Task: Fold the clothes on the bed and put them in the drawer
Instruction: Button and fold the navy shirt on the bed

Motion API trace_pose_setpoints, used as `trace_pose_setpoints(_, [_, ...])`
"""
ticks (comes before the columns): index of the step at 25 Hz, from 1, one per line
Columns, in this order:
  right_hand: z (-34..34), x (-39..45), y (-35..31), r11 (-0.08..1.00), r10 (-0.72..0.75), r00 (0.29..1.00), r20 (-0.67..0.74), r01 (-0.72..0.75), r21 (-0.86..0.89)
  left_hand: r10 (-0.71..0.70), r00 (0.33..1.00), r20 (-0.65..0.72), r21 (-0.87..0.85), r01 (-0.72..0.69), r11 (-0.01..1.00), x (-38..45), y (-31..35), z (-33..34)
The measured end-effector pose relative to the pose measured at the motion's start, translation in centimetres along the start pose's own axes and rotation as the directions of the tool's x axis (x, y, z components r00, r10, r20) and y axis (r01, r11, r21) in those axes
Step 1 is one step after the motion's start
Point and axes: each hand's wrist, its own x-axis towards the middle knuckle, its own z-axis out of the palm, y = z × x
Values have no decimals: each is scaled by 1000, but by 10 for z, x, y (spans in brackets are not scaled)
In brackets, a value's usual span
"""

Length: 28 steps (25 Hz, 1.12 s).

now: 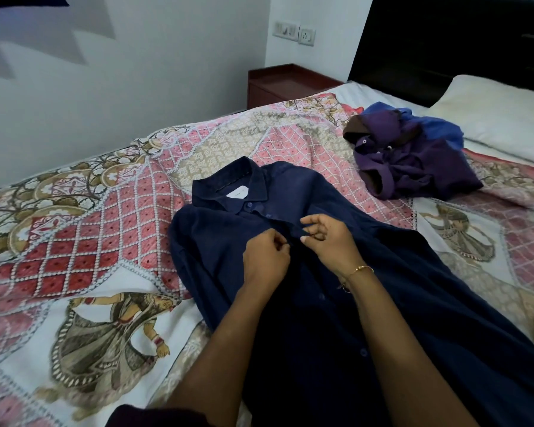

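A navy button-up shirt (413, 288) lies face up on the patterned bedspread (90, 229), its collar pointing to the far left. Both my hands are at its button placket, just below the collar. My left hand (267, 257) pinches the left edge of the placket with curled fingers. My right hand (329, 241), with a gold bracelet on the wrist, pinches the facing edge between thumb and fingertips. A crumpled pile of purple and blue clothes (410, 152) sits farther up the bed to the right.
A white pillow (500, 109) lies at the dark headboard (444, 41) at the far right. A reddish-brown bedside table (284, 84) stands against the white wall beyond the bed, under wall sockets (295, 32).
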Motion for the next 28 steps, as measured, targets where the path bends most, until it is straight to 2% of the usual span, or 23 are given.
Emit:
trace_pose_setpoints(4, [9, -12, -1, 999, 8, 997, -80, -5, 35, -64, 994, 84, -315, 88, 945, 2, -1, 0])
trace_pose_setpoints(8, [11, -18, 3, 989, 68, 992, -108, -53, 135, -138, 976, 168, -488, 204, 848, 3, 0, -1])
trace_pose_setpoints(14, [10, -18, 4, 949, 137, 979, -154, -85, 303, -254, 946, 201, -515, 322, 794, 4, -1, 4])
trace_pose_setpoints(24, [19, -21, 9, 966, 97, 984, -153, -56, 251, -325, 894, 308, -583, 447, 679, 7, -1, 4])
trace_pose_setpoints(28, [19, -23, 9, 974, 72, 984, -163, -34, 225, -336, 900, 277, -568, 435, 699, 8, -2, 7])
